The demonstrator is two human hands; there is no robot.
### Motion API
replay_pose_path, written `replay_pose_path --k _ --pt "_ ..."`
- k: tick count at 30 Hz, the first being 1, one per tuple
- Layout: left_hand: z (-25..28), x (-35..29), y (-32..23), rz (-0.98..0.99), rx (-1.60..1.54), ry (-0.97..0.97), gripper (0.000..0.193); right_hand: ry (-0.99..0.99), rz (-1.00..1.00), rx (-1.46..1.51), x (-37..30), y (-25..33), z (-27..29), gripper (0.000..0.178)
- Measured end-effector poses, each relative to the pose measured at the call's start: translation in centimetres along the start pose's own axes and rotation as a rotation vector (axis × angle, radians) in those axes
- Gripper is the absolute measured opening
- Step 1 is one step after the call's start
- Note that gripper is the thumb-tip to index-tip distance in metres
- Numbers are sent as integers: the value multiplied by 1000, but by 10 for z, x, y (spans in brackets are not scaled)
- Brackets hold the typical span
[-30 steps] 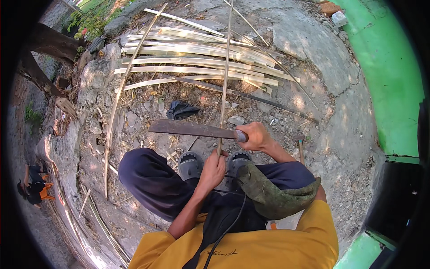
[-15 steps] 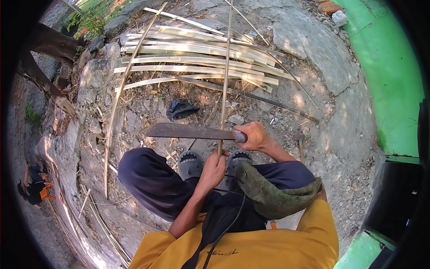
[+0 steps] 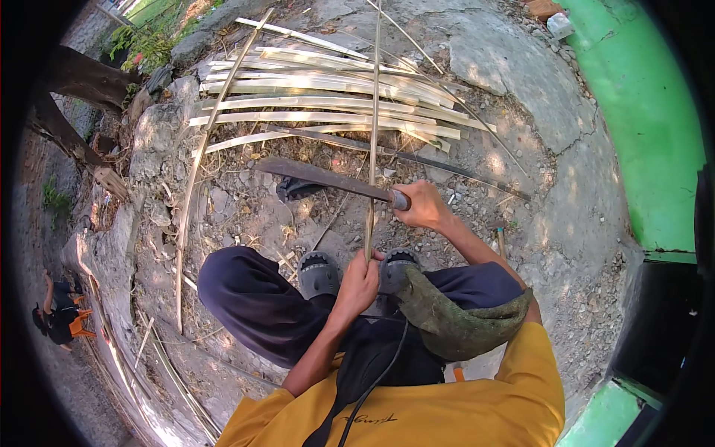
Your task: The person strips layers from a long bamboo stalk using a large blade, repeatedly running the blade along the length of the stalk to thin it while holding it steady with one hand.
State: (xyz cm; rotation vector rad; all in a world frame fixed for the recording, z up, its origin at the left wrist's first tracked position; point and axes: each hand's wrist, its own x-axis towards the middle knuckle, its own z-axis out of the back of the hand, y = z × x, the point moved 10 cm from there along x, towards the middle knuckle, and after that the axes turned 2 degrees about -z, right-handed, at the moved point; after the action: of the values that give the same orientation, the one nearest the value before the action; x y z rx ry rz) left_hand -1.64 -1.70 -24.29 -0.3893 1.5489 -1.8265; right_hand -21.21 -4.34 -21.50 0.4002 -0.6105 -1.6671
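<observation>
My left hand (image 3: pixel 358 284) is closed round the near end of a long thin bamboo strip (image 3: pixel 375 112), just in front of my shoes. The strip runs away from me, across the pile of split bamboo. My right hand (image 3: pixel 421 205) grips the handle of a machete (image 3: pixel 324 176). Its broad dark blade points left and crosses the strip a good way beyond my left hand. Whether the edge bites into the strip I cannot tell. A green-brown cloth (image 3: pixel 465 316) lies over my right thigh.
Pale split bamboo slats (image 3: pixel 313 103) lie piled ahead, with a longer strip (image 3: pixel 197 164) at their left. A black scrap (image 3: pixel 299 188) lies behind the blade. A hammer-like tool (image 3: pixel 501 237) rests at right. Left are tree trunks (image 3: pixel 82 78) and a distant seated person (image 3: pixel 56 316); right, a green wall (image 3: pixel 640 119).
My right hand has moved the machete away from me along the strip, and its blade now slants, tip farther out. My left hand stays closed on the strip in nearly the same place.
</observation>
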Motion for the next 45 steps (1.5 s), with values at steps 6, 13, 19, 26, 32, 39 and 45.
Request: replay_pose_path --k 6,13,19,26,32,39,45 --pt "-4 -4 15 280 -250 111 20 24 -66 77 -11 3 -7 16" --pt "-1 0 10 190 -193 61 19 -10 -27 45 13 -6 -5 18" --pt "1 -6 4 471 -459 117 19 -8 -14 5 -3 9 -4 17" --pt "3 -7 1 384 -458 120 18 -42 -9 36 29 -3 3 16" --pt "0 -7 4 442 -524 147 18 20 20 -38 7 20 -5 14" --pt "-5 -16 -6 438 -575 167 17 -103 -41 -31 58 -24 12 14" --pt "0 -19 -4 465 -606 182 18 -83 44 28 31 4 2 14"
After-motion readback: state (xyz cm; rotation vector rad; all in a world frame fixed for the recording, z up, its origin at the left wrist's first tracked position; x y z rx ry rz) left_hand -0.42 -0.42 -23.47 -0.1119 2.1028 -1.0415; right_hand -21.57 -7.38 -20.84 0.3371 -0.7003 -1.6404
